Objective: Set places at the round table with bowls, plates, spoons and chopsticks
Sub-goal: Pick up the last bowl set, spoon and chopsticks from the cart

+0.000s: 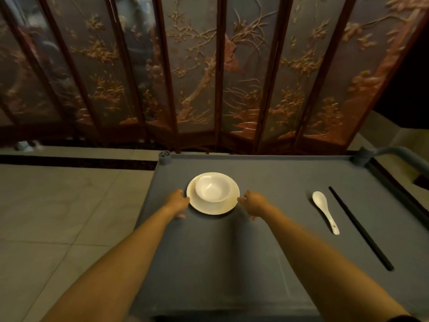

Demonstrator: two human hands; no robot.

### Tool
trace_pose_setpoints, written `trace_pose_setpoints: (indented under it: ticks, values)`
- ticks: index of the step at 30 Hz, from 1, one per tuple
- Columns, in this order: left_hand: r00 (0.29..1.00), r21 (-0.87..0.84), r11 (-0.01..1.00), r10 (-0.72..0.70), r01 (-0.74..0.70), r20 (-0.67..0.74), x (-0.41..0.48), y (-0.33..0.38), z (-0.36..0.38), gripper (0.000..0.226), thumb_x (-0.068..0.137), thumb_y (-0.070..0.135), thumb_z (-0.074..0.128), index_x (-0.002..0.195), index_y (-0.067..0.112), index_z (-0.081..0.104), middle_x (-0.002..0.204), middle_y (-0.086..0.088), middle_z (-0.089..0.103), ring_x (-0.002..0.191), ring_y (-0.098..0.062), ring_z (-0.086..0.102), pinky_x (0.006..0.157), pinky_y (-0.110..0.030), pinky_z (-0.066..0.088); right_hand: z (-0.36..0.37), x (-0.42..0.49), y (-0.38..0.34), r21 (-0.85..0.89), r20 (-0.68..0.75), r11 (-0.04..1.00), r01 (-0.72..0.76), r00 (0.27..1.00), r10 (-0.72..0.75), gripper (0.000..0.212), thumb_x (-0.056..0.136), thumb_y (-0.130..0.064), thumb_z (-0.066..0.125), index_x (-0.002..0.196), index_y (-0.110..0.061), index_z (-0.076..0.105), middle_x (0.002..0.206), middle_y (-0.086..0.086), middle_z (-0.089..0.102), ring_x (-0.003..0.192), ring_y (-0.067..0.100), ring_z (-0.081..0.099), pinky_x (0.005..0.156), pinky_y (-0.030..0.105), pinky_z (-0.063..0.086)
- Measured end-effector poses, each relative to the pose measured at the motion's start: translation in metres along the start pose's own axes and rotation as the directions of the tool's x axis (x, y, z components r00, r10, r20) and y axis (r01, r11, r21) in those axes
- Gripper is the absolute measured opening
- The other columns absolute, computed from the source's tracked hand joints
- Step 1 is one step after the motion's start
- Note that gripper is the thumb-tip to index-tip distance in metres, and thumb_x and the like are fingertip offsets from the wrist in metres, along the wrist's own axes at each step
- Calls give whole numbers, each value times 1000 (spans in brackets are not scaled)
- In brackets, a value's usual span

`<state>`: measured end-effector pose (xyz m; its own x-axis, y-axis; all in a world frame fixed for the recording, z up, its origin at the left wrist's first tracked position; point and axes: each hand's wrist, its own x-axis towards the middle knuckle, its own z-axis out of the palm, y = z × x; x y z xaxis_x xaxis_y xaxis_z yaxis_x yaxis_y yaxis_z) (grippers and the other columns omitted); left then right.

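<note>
A white plate (212, 206) lies on the grey cart top (267, 228) with a white bowl (212, 188) standing in it. My left hand (177, 202) is at the plate's left edge and my right hand (253, 204) at its right edge. The fingertips of both touch the rim, while both thumbs are spread toward me, off the plate. Further right on the cart lie a white spoon (323, 210) and a pair of black chopsticks (359, 227), both untouched.
The cart has a raised rim and a handle (394, 151) at its far right corner. A carved folding screen (209, 73) stands just behind it. Tiled floor (58, 205) lies to the left of the cart.
</note>
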<state>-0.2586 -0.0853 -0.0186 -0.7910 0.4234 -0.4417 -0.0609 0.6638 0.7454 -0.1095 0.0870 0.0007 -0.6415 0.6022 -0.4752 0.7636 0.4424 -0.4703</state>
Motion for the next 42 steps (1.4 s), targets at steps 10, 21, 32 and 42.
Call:
trace_pose_setpoints:
  ticks: [10,21,32,42]
  values:
    - [999,-69,997,-39,37,-26,62,14,22,36,94,12,48,127,-1,47,127,-22,53,106,-43,59,75,-49,57,2,79,-1,251,72,963,-95,994,79,45,99,-33,38,123,4,47,89,21,69,39,16,56,36,24,48]
    - [999,-89,996,-19,14,-48,71,11,22,7,92,12,52,99,12,51,98,-12,56,79,-28,59,48,-37,55,8,94,1,397,90,916,-60,996,26,34,93,-15,52,124,-4,48,121,19,56,91,32,63,54,32,55]
    - [975,-251,967,103,-51,196,62,51,36,23,92,33,55,109,19,49,94,-3,60,82,-22,62,50,-33,55,-33,80,30,593,-93,800,97,994,-51,9,95,-19,48,91,-17,55,90,4,57,75,15,57,54,21,50]
    - [892,-366,916,298,-166,341,39,93,86,23,94,38,49,116,31,52,102,-4,65,90,-24,64,54,-36,58,-89,52,111,340,-364,940,-25,918,156,35,98,-31,40,107,-3,59,96,15,67,82,26,63,74,39,53]
